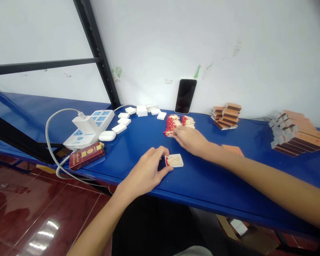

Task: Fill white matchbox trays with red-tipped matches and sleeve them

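Observation:
My left hand (146,170) pinches the edge of a small white matchbox tray (174,160) that lies on the blue table (138,142) and holds some red-tipped matches. My right hand (190,139) reaches forward with its fingers curled onto the near edge of a loose pile of red-tipped matches (177,123). Whether those fingers hold any matches is hidden. An orange matchbox sleeve (232,149) lies just right of my right wrist.
Several empty white trays (138,113) lie scattered at the back left beside a white power strip (89,128), an earbud case (107,136) and a red packet (86,155). A phone (186,96) leans on the wall. Stacks of matchboxes stand at the centre right (226,116) and at the far right (296,132).

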`<state>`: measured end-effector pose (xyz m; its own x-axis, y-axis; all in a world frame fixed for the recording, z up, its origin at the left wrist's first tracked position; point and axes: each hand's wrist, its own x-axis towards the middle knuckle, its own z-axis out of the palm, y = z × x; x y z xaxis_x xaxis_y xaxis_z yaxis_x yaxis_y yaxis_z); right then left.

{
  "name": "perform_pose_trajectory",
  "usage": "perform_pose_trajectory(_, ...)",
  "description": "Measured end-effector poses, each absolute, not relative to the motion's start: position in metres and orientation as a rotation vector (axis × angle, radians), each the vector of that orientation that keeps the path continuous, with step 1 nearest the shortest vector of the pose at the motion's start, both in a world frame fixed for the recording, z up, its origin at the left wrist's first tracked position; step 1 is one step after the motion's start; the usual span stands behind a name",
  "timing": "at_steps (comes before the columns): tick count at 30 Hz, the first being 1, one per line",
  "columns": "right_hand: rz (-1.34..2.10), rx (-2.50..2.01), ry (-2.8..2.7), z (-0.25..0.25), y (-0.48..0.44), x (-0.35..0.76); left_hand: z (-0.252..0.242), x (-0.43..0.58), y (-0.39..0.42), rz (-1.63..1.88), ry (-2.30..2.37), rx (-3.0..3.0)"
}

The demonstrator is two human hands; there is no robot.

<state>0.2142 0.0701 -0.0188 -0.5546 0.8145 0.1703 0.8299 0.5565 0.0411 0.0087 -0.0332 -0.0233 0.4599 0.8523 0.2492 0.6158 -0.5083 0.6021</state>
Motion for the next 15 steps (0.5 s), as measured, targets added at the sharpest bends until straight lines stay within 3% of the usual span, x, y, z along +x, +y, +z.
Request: perform_pose_trajectory(15,-0.130,-1.385,-2.692,-0.0134,0.0751,0.2099,-0.0226,0.0084,-0.0334,0.727,1.243,2.260)
